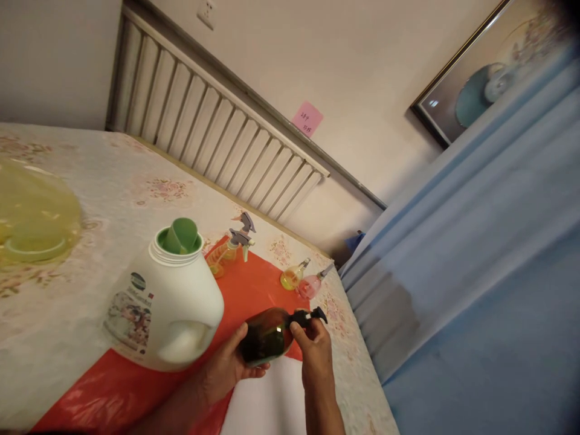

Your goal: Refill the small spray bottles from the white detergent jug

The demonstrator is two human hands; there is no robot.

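A dark brown pump bottle (267,334) with a black pump top is held tilted on its side between my hands. My left hand (233,362) is wrapped round its base end, with the thumb on the near side. At the other end, my right hand (312,347) grips the black pump collar between thumb and fingers. Left of the bottle stands a large white jug (181,302) with a green spout insert (182,235) in its open mouth. Whether the pump top is tight or loose I cannot tell.
A red sheet (254,278) and a white sheet (267,405) lie on the flowered tablecloth (181,193). Spray bottles (225,254) stand behind the jug. Small yellow (292,277) and pink (309,286) bottles stand farther right. A yellow translucent basin (36,211) is far left; a blue curtain (489,272) hangs right.
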